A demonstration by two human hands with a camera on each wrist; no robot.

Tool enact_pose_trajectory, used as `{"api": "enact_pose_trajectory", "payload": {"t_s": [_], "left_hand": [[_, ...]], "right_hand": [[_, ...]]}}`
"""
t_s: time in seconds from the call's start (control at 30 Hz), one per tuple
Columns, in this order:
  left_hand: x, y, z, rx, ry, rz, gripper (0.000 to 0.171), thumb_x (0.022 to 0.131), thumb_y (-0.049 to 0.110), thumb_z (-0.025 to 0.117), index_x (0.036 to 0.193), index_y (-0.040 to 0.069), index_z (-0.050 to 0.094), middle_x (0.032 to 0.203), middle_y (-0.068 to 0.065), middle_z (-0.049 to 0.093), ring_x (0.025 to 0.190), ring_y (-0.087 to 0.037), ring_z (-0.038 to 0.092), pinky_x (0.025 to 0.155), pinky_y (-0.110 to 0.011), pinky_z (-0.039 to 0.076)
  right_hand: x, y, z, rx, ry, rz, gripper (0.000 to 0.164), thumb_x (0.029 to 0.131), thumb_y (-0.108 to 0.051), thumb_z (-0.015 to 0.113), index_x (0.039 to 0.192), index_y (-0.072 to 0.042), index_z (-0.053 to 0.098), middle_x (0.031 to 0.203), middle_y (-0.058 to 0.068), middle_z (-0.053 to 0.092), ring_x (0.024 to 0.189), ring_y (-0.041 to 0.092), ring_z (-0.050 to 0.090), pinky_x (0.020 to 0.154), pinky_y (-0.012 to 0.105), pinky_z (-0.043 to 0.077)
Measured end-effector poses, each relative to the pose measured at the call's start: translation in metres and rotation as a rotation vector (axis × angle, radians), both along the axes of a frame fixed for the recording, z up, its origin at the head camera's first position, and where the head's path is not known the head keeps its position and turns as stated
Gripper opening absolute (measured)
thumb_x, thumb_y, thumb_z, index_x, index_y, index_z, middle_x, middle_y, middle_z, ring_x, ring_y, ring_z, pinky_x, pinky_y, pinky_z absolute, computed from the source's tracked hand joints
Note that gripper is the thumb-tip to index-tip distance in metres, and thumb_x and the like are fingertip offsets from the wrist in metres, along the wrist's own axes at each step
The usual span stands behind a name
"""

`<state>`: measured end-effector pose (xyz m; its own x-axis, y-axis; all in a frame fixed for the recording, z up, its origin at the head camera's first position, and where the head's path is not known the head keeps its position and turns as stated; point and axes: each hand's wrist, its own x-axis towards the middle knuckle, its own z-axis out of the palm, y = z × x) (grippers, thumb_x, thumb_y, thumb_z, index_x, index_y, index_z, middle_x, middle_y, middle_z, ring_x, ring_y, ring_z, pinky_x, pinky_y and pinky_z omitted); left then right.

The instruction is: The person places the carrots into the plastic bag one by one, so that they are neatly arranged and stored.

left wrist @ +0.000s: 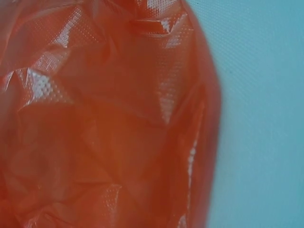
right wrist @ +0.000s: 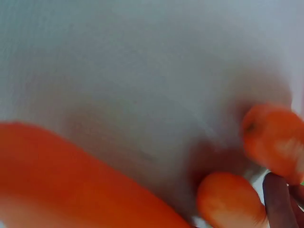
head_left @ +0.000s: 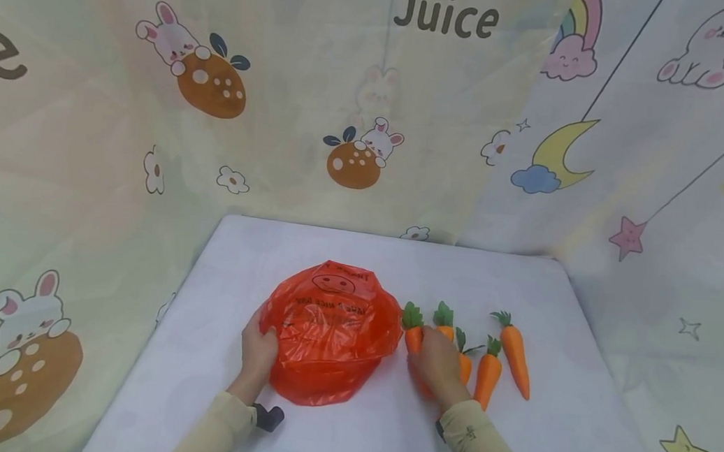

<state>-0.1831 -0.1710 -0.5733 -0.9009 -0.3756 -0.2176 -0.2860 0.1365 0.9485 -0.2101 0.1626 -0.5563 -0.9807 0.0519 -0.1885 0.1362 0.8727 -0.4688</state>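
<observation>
- Carrots [head_left: 515,356]: five counted, orange with green tops; laid on the right part of the white table [head_left: 221,258], right of the bag; three orange bodies caught in the right wrist view.
- Red plastic bag [head_left: 326,377]: one counted, crumpled, set left of the carrots.
- Left hand [head_left: 258,352]: bag gripped at its left edge.
- Right hand [head_left: 437,364]: placed over the leftmost carrots; carrot touched by a fingertip; whether the fingers are closed on it cannot be told.
- Bag print: one round face with lines of dark lettering, "HAVE A NICE DAY" probably, wrinkled and poorly seen.
- Backdrop [head_left: 298,60]: "Juice" read in full, one cut-off word ending in "e" at far left; three rabbit-with-fruit prints, one crescent moon, one rainbow counted.
- Sleeves [head_left: 215,426]: two seen, beige.
</observation>
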Motion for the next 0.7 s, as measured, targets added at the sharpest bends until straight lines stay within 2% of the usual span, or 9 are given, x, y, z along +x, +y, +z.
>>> {"api": "enact_pose_trajectory", "payload": {"t_s": [0.2, 0.37, 0.53, 0.7], "left_hand": [[-0.001, 0.002, 0.0, 0.021, 0.014, 0.041, 0.058, 0.104, 0.004, 0.047, 0.16, 0.014, 0.031, 0.158, -0.008, 0.039, 0.142, -0.032, 0.039, 0.113, -0.051, 0.036], [-0.001, 0.001, 0.001, 0.053, 0.014, 0.061, 0.058, 0.105, 0.004, 0.046, 0.159, 0.014, 0.032, 0.157, -0.008, 0.041, 0.14, -0.031, 0.041, 0.112, -0.051, 0.037], [0.0, 0.001, 0.002, 0.081, 0.021, 0.067, 0.057, 0.104, 0.004, 0.046, 0.159, 0.014, 0.032, 0.156, -0.009, 0.042, 0.139, -0.032, 0.042, 0.112, -0.051, 0.038], [0.001, 0.002, 0.0, 0.094, 0.02, 0.059, 0.058, 0.104, 0.006, 0.048, 0.159, 0.015, 0.033, 0.156, -0.007, 0.043, 0.138, -0.032, 0.043, 0.111, -0.05, 0.039]], "right_hand": [[0.001, 0.007, 0.001, -0.078, -0.058, -0.05, 0.057, 0.087, -0.022, 0.076, 0.137, -0.003, 0.057, 0.107, 0.008, 0.064, 0.096, 0.029, 0.057, 0.086, 0.05, 0.055], [0.0, 0.013, 0.008, -0.215, -0.137, -0.086, 0.055, 0.086, -0.023, 0.076, 0.135, -0.006, 0.058, 0.117, 0.008, 0.065, 0.101, 0.027, 0.059, 0.087, 0.049, 0.055], [0.001, 0.012, 0.035, -0.357, -0.144, -0.09, 0.054, 0.086, -0.023, 0.076, 0.134, -0.008, 0.059, 0.122, 0.009, 0.064, 0.099, 0.026, 0.062, 0.079, 0.042, 0.058], [0.004, 0.001, 0.065, -0.478, -0.105, -0.067, 0.053, 0.086, -0.018, 0.076, 0.134, -0.007, 0.058, 0.124, 0.011, 0.063, 0.1, 0.026, 0.064, 0.077, 0.038, 0.061]]}}
